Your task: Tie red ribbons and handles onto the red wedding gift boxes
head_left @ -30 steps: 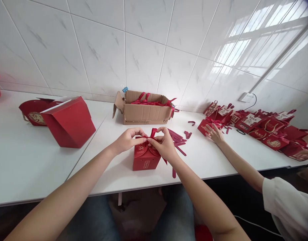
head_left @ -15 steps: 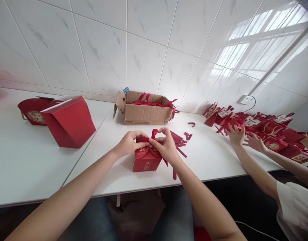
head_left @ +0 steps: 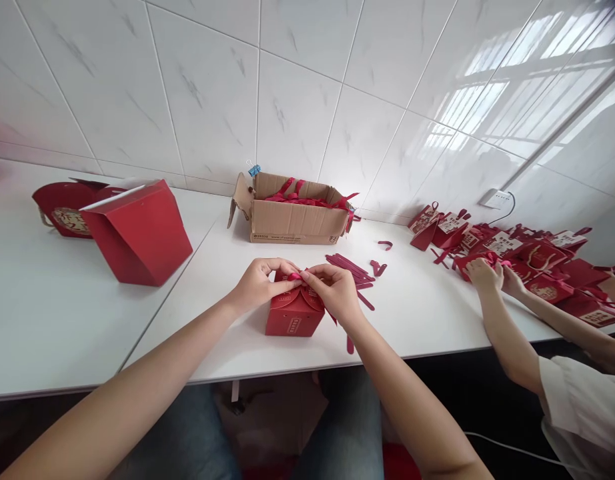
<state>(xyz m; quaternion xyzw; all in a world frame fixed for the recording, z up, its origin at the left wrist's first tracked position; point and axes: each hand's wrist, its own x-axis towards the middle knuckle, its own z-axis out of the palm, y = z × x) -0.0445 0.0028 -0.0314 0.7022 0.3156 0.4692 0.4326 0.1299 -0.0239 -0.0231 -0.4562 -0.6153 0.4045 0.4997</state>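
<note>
A small red gift box [head_left: 293, 317] stands on the white table [head_left: 227, 347] in front of me. A red ribbon [head_left: 296, 275] lies across its top. My left hand [head_left: 260, 283] pinches the ribbon from the left, fingers closed. From the right, my right hand [head_left: 335, 291] pinches the same ribbon, and both hands rest on the box top. Loose red ribbon strips [head_left: 350, 267] lie just behind my right hand.
A cardboard carton [head_left: 292, 220] full of red ribbons stands behind the box. A larger red box [head_left: 137, 230] and a red tub [head_left: 62, 210] stand at the left. Another person's hands [head_left: 487, 275] work among many red gift boxes [head_left: 532, 257] at the right.
The ribbon loop that stood up between my hands has been pulled down flat onto the box top. The other person's hands have moved right into the pile of boxes.
</note>
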